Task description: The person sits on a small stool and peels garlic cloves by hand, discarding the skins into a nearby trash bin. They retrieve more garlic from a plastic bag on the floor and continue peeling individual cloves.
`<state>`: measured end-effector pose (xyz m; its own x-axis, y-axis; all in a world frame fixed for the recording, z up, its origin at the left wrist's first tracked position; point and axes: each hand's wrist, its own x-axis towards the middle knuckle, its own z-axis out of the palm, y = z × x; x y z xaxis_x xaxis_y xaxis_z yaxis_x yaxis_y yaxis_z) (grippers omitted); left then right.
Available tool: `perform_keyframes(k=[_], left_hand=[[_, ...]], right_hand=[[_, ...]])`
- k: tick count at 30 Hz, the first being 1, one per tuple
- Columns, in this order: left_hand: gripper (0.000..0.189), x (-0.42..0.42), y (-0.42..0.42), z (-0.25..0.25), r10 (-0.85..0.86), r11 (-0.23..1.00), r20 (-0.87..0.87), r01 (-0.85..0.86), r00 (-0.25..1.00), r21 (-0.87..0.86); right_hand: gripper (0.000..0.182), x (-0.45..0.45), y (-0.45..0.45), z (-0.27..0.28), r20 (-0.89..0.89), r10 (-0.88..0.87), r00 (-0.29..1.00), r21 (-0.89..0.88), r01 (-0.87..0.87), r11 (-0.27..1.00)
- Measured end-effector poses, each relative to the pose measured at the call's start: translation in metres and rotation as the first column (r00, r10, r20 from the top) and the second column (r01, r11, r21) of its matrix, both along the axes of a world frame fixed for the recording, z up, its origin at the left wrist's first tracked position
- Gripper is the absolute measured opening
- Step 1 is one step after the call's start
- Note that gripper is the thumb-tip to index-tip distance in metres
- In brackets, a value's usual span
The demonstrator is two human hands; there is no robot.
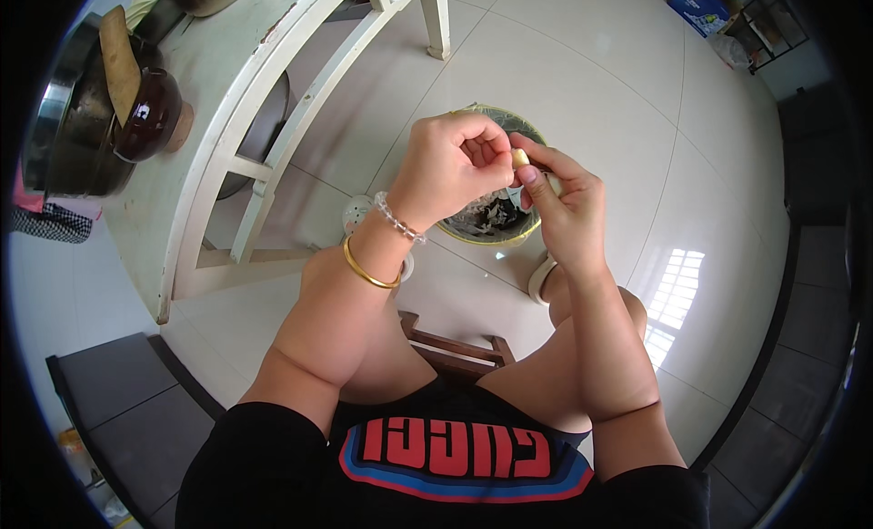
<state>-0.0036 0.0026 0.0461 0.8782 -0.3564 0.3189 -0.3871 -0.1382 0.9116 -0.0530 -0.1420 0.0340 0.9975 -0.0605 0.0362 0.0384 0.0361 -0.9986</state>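
Observation:
A pale peeled garlic clove [520, 158] is pinched between the thumb and forefinger of my right hand [566, 202]. Other pale pieces, partly hidden, show in its curled palm. My left hand [453, 168] meets the clove from the other side, its thumb and fingertips drawn together; whether they grip a bit of skin is too small to tell. Below both hands stands a round waste bin [487, 243] with a yellow rim and a clear plastic liner. Pale peelings and dark scraps [501, 214] lie inside it, partly covered by my hands.
To the left is a worn white table [225, 72] bearing a dark metal pot [75, 113] and a dark red-brown round vessel [151, 116]. Its legs and crossbar come close to my left knee. A wooden stool [457, 345] is under me. A blue box [699, 11] sits far right.

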Motion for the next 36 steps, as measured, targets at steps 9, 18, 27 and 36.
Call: perform_keyframes(k=[9,18,27,36], left_hand=[[0.006,0.002,0.002,-0.003,0.010,0.999,-0.133,-0.016,0.991,-0.039],[0.014,-0.005,-0.011,-0.011,0.032,0.989,-0.085,-0.044,0.996,-0.140],[0.012,-0.006,-0.019,-0.016,0.172,0.982,0.192,-0.184,0.966,0.047],[0.007,-0.008,-0.024,-0.024,0.105,0.991,-0.121,-0.113,0.987,-0.069]], right_hand=[[0.025,0.002,-0.002,-0.001,-0.049,0.044,0.998,0.162,-0.036,0.986],[0.028,0.004,-0.001,0.001,-0.049,-0.008,0.999,0.242,0.020,0.970],[0.013,0.005,0.001,-0.002,-0.117,0.009,0.993,0.464,0.047,0.885],[0.013,0.009,-0.007,-0.006,-0.224,0.086,0.971,0.660,0.087,0.746]])
